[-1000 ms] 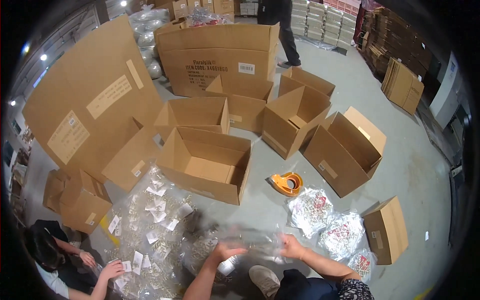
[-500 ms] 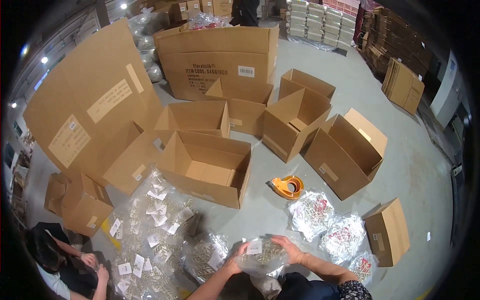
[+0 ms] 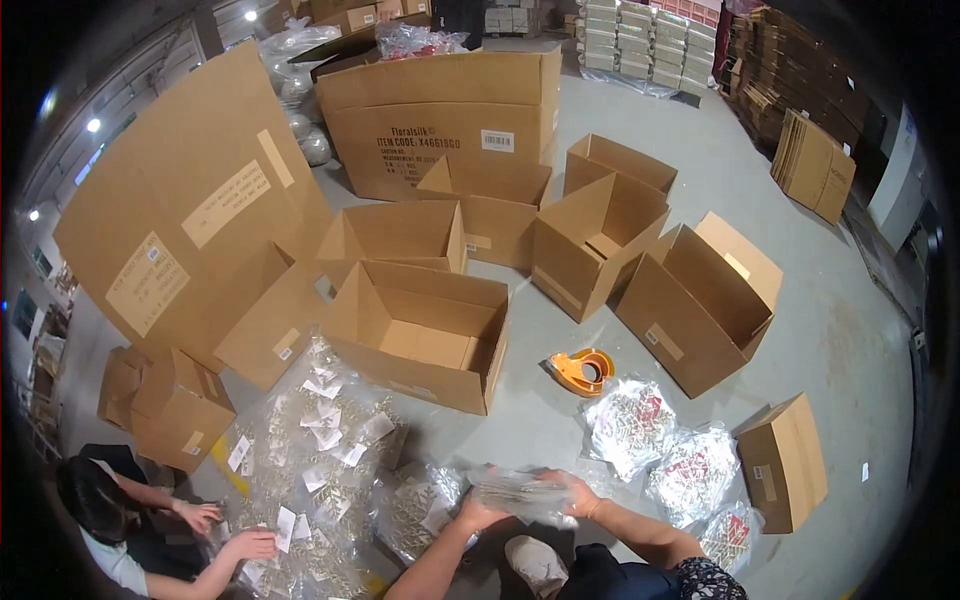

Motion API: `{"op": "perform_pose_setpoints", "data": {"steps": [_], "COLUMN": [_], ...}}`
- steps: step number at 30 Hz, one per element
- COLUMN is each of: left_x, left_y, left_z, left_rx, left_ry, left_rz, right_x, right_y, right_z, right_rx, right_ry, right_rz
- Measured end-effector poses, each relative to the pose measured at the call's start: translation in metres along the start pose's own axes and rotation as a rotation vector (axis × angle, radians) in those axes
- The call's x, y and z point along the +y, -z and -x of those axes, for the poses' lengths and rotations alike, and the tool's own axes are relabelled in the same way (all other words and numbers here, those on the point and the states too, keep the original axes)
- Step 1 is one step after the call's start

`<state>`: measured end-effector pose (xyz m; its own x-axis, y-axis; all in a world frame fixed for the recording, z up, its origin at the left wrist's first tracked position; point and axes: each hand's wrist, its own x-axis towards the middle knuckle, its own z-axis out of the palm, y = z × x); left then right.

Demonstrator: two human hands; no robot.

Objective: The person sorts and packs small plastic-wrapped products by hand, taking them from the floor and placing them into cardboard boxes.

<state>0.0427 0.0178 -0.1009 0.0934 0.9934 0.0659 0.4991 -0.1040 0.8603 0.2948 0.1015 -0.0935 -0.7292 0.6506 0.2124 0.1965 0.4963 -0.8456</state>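
Between my left hand (image 3: 480,512) and my right hand (image 3: 578,496) is a clear plastic bag (image 3: 525,492) of pale glittery pieces. I grip it by its two ends, tilted so that mostly its edge shows. Beside my left hand lies another clear bag (image 3: 420,508) of gold-silver twig-like pieces with a white label. Further left spreads a large heap of similar bags (image 3: 325,480) with white tags. To my right, several shiny bags (image 3: 630,425) with red labels lie in a slanting row on the floor.
An orange tape dispenser (image 3: 582,372) lies on the floor ahead. Beyond it stand several open cardboard boxes (image 3: 420,380), with a tall carton (image 3: 440,120) behind. A small box (image 3: 785,465) stands at the right. At the lower left, a co-worker (image 3: 110,520) reaches into the heap.
The bag in my hands has tipped from showing its labelled face to showing its edge. The co-worker's hands have moved apart, one toward the tags on the heap. The view has shifted slightly.
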Motion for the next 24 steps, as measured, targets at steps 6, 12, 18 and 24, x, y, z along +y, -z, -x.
{"op": "perform_pose_setpoints", "data": {"steps": [6, 12, 18, 24], "left_x": [-0.021, 0.079, 0.082, 0.084], "left_y": [0.017, 0.035, 0.023, 0.016], "left_z": [0.018, -0.019, -0.034, 0.01], "left_rx": [-0.323, 0.252, 0.628, 0.395], "left_ry": [0.605, 0.521, 0.825, 0.489], "left_rz": [0.176, 0.764, 1.158, 1.338], "right_x": [-0.065, -0.107, -0.189, -0.162], "right_y": [0.011, 0.067, 0.051, 0.022], "right_z": [-0.029, -0.065, -0.106, -0.072], "right_rx": [-0.343, -0.206, -0.444, -0.42], "right_ry": [-0.422, -0.577, -0.789, -0.46], "right_rz": [0.069, -0.033, 0.09, -0.337]}}
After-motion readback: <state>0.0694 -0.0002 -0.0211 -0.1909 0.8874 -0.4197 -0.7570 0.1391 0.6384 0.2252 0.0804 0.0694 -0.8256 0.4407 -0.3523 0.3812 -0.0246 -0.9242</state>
